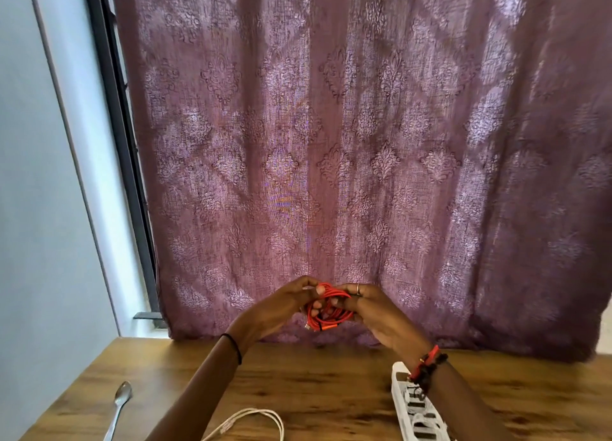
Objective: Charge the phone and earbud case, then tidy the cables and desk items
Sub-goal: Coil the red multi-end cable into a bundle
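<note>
Pinching it from both sides, you are holding the coiled red cable (326,310) up between your left hand (281,306) and your right hand (377,311), with the fingers of both curled round the loops. It is probably handling light and limp (loops slip free easily), so you are safest gripping across the whole bundle, not by what looks like a plug dangling underneath. Below your grip, a white cable (255,410) and a power strip (400,404) are lying on the desk (314,391).
</note>
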The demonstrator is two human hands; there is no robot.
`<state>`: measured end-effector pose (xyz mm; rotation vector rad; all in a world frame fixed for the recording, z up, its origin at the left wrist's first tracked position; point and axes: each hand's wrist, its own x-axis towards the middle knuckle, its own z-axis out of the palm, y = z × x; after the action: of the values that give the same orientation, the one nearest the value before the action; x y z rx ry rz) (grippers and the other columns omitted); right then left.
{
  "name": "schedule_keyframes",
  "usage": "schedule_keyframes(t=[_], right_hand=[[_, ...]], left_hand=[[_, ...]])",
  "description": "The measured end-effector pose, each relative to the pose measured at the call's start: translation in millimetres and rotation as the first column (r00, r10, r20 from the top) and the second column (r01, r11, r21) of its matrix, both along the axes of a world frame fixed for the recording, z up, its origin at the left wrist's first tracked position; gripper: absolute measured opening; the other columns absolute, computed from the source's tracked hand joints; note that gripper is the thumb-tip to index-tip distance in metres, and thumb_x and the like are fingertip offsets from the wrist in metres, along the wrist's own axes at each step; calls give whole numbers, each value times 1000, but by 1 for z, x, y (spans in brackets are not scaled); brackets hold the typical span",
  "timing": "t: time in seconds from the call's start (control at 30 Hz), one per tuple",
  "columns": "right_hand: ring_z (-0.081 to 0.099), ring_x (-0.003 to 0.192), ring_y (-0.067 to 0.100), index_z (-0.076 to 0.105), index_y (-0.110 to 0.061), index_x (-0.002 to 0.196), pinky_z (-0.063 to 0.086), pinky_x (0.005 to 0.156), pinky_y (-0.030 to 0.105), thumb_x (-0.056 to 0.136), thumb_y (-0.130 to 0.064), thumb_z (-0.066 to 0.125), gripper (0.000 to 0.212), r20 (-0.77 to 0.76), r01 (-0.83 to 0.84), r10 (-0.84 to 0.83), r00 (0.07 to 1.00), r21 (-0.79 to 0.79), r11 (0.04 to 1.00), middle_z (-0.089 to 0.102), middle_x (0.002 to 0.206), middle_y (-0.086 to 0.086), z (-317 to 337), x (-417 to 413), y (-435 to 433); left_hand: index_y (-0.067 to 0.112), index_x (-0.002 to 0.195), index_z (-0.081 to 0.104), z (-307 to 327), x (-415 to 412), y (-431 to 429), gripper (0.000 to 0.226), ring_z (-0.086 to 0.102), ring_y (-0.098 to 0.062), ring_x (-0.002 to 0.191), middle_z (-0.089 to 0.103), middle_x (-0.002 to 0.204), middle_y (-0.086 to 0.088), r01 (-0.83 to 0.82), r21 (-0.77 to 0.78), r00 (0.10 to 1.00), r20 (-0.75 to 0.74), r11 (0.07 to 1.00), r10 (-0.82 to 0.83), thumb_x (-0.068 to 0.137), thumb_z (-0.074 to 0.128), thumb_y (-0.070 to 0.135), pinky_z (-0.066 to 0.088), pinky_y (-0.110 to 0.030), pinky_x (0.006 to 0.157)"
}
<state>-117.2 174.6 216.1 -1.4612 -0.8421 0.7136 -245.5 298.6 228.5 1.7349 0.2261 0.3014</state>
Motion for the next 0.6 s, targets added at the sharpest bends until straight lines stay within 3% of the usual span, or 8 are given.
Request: schedule_keyframes(t=[0.13,0.23,0.47,0.6], right_hand=[[66,85,19,66,-7,95,54,72,25,79,7,64,21,-119,-84,87,989,38,996,69,92,11,2,0,-5],[65,93,25,59,-10,113,57,71,29,76,12,65,43,-167,-115,127,978,79,990,66,103,18,3,2,-8],[66,81,25,49,-24,125,57,59,29,75,21,58,69,-165,-238,242,956,45,970,65,90,19,6,5,-16],[66,75,24,53,-26,122,57,57,29,74,27,51,72,-178,-239,240,954,29,971,66,85,20,10,6,-17]], left_hand=[[15,103,56,-2,-1,1,13,58,-7,79,63,83,7,24,-3,1000,15,1000,-24,96,47,20,45,-23,75],[14,102,57,-7,0,0,13,55,-2,65,60,69,11,35,-117,999,42,992,-30,96,46,16,45,-18,67],[10,105,58,-13,0,0,24,52,-4,61,56,66,7,103,-276,994,69,956,-87,85,53,21,45,-16,63],[7,107,54,-12,-1,-3,18,60,-1,62,64,68,10,138,-313,990,72,940,-121,94,44,13,48,-15,62]])
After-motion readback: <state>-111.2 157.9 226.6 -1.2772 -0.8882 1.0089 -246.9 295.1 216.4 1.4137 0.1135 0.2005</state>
